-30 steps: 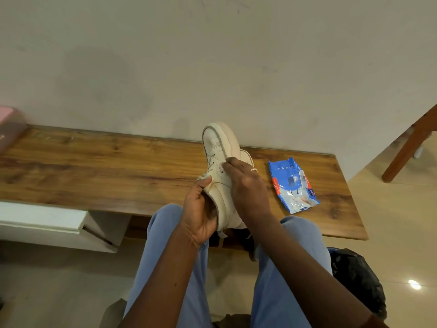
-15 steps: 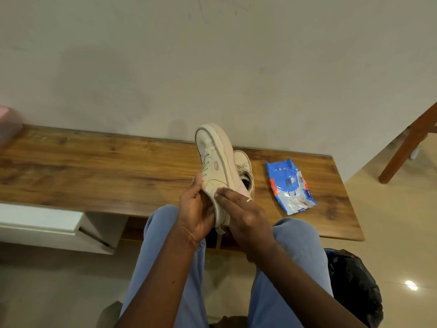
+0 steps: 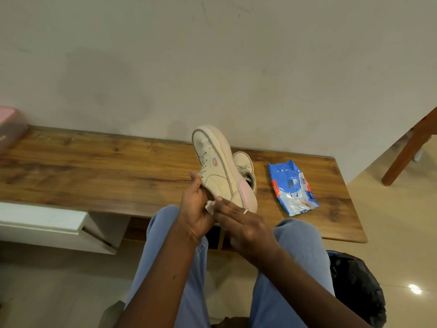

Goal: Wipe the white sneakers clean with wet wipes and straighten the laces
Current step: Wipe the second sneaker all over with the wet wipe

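Observation:
My left hand [image 3: 197, 204] grips a white sneaker [image 3: 217, 169] by its collar and holds it above the wooden bench [image 3: 94, 171], toe pointing up and away, its side with a pink heel patch facing me. The thumb lies near the laces. My right hand [image 3: 243, 223] holds a small white wet wipe [image 3: 209, 206] at its fingertips, low on the sneaker's side by the collar. The second white sneaker [image 3: 246, 164] stands on the bench just behind the held one, partly hidden. A blue pack of wet wipes [image 3: 292, 185] lies flat on the bench to the right.
A pink-lidded box [image 3: 9, 129] sits at the bench's far left end. A white drawer unit [image 3: 47, 223] juts out under the bench. A black bag [image 3: 357, 290] is on the floor by my right knee. A wooden furniture leg [image 3: 411, 147] stands at right.
My right hand has slid from the laces down the sneaker's side to its collar end. The left hand has turned the sneaker, so its side panel and pink heel patch now show.

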